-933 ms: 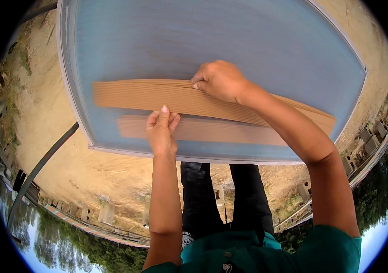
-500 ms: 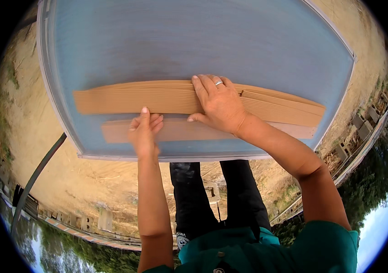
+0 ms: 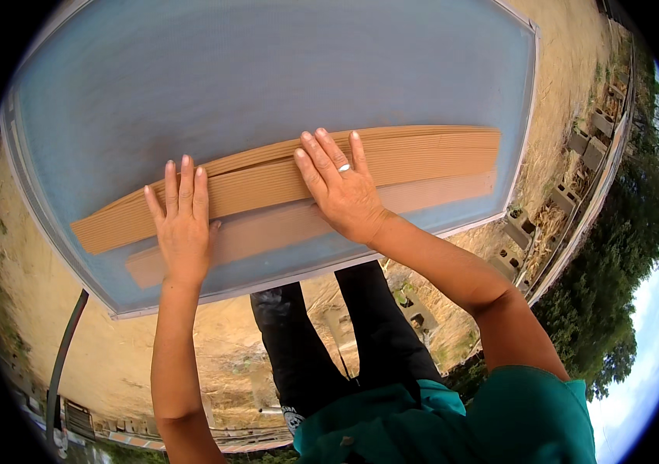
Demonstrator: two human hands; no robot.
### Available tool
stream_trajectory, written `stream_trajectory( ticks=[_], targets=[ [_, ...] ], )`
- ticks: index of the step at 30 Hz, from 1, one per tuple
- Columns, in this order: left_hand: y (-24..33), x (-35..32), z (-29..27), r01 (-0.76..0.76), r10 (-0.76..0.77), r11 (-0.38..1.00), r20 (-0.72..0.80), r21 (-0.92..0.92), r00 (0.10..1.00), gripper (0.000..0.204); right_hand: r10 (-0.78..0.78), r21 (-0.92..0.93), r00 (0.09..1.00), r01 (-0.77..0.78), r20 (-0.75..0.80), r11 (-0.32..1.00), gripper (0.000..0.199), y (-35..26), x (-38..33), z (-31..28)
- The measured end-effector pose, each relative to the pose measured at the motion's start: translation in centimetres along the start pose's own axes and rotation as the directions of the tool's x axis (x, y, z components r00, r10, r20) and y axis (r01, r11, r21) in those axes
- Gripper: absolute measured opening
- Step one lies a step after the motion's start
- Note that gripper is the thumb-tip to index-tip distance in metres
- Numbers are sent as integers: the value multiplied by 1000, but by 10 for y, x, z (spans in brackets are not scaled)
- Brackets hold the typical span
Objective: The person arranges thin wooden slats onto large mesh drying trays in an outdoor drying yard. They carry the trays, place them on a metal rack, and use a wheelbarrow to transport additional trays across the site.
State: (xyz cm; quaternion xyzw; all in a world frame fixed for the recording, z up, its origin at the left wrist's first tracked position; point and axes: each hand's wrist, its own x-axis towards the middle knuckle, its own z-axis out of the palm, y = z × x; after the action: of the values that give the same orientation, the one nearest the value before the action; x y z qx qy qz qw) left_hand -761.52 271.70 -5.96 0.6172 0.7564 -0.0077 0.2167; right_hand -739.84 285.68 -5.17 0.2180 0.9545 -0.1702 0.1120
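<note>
A long band of thin, parallel brown strands (image 3: 260,189) lies across a large blue-grey framed screen (image 3: 267,77). A narrow gap splits the strands along the far side, left of centre. My left hand (image 3: 184,232) lies on the left part of the band, fingers straight and spread, its thumb near the close edge. Right of the middle, my right hand (image 3: 342,189), with a ring on one finger, rests flat on the strands, fingers apart. Closer to me, a flat, paler pinkish-brown strip (image 3: 422,193) runs alongside the band, partly behind both hands.
The screen's pale frame edge (image 3: 461,224) runs just in front of my legs (image 3: 306,332). Sandy ground (image 3: 113,348) surrounds it. A dark hose or pole (image 3: 64,348) stands at the lower left. Concrete blocks (image 3: 594,153) line the right side, with trees beyond.
My left hand has moved from the band's near edge onto its top, its curled fingers now straightened. My right hand stays on the band with fingers spread wider. The view has shifted and tilted.
</note>
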Motion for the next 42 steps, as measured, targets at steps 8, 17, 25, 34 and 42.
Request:
stream_trajectory(
  ticks=[8,17,25,34,42],
  targets=[
    [2,9,-4,19,-19,1000,61,-7,998,95,177,-11,983,-177,57,984,75,63,-58,-25],
    [-9,41,-8,88,-94,941,-1,-326,996,27,275,231,961,-274,28,934,9,92,-6,-6],
    [-24,59,-11,280,-168,755,238,-593,957,12,238,241,905,-334,353,911,9,104,14,-17],
    [-16,59,-8,259,-212,776,149,-575,966,13,210,248,950,-267,231,931,10,105,7,-9],
    [-14,37,-15,39,-57,957,-53,-288,997,42,102,43,995,-103,21,994,70,81,-55,-25]
  ],
)
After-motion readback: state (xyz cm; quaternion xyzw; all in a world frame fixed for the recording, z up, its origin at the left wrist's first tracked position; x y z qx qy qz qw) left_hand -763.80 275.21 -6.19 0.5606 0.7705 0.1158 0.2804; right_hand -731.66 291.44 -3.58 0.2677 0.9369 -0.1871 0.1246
